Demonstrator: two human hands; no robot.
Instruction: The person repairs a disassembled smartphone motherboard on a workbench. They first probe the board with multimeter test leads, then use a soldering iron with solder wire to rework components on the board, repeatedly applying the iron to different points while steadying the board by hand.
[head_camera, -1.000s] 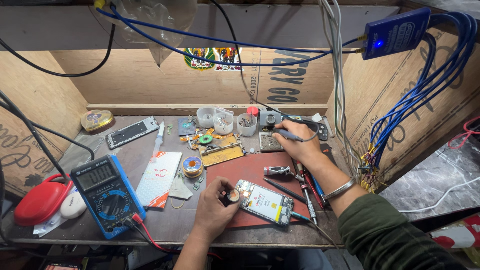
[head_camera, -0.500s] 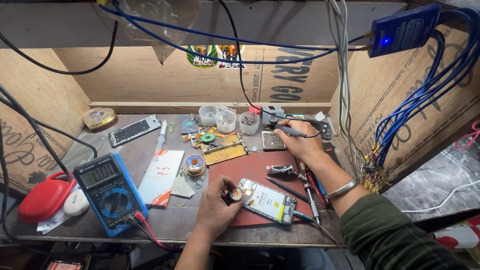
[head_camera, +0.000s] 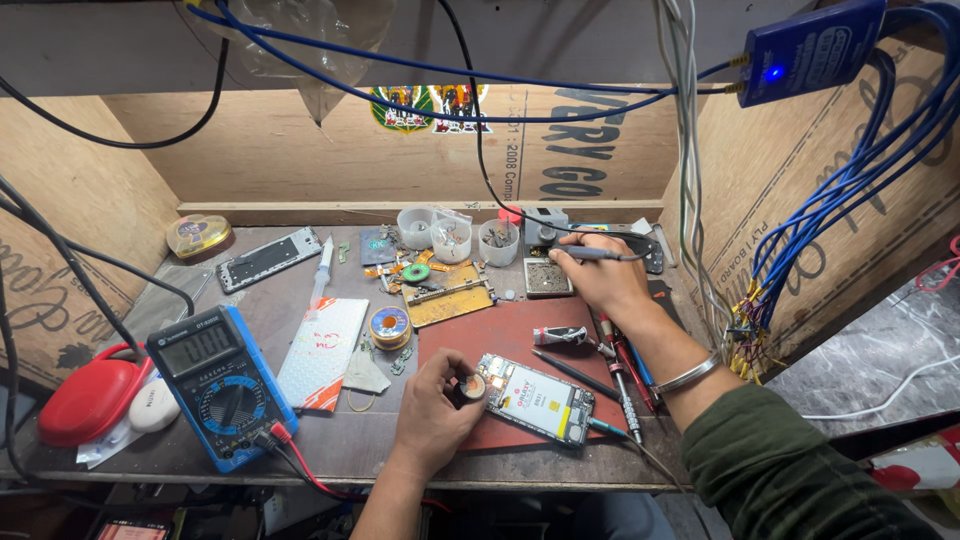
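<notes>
My left hand (head_camera: 432, 402) pinches a small round spool (head_camera: 472, 386) at the left end of an opened phone (head_camera: 535, 398) lying on a red mat (head_camera: 505, 335). My right hand (head_camera: 598, 272) reaches to the back of the bench and grips a soldering iron (head_camera: 588, 254) by its handle, tip pointing left over a small square sponge tray (head_camera: 548, 279). The iron's black cable runs up out of view. A silver bangle sits on my right wrist and a dark green sleeve covers the forearm.
A blue multimeter (head_camera: 218, 383) with red lead lies front left, beside a red case (head_camera: 88, 397). A white booklet (head_camera: 322, 350), solder reel (head_camera: 389, 325), yellow jig (head_camera: 447, 296), small cups (head_camera: 450, 236), tweezers and screwdrivers (head_camera: 620, 370) crowd the bench. Blue wires (head_camera: 830, 220) hang right.
My right hand with the soldering iron has shifted slightly left at the back of the bench. My left hand stays on the spool by the phone.
</notes>
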